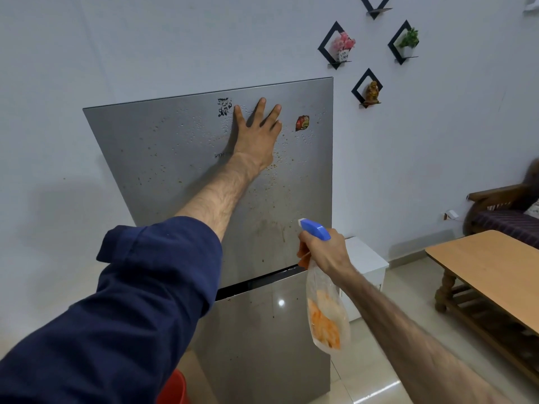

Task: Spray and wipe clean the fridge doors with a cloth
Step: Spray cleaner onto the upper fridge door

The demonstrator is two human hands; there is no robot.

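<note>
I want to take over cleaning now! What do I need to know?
Left hand: open, flat against the top door.
Right hand: grips the spray bottle, nozzle facing the door. Something orange is tucked under its fingers, maybe the cloth; hard to tell.
Done: droplets cover the top door.
Left: brown spots are not wiped yet. The bottom door shows a few specks and no droplets.

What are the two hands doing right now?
Left hand: open, flat against the upper fridge door.
Right hand: holding the spray bottle.
</note>
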